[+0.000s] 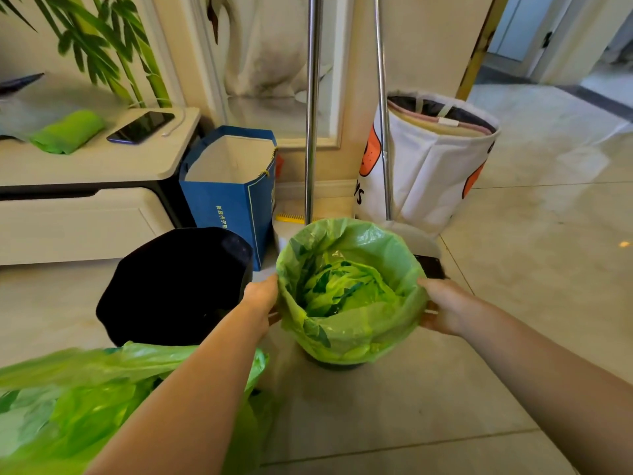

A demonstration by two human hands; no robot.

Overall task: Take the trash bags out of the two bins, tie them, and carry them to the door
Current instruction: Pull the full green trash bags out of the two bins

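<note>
A small bin stands on the floor in the middle, lined with a green trash bag folded over its rim, crumpled green plastic inside. My left hand grips the bag's left rim and my right hand grips the right rim. To the left stands a black bin with no liner showing. A second green trash bag lies on the floor at the lower left, partly under my left forearm.
A blue paper bag and a white fabric basket stand against the wall, with two metal poles between them. A low white cabinet holds a phone and a green roll. A doorway opens at the upper right.
</note>
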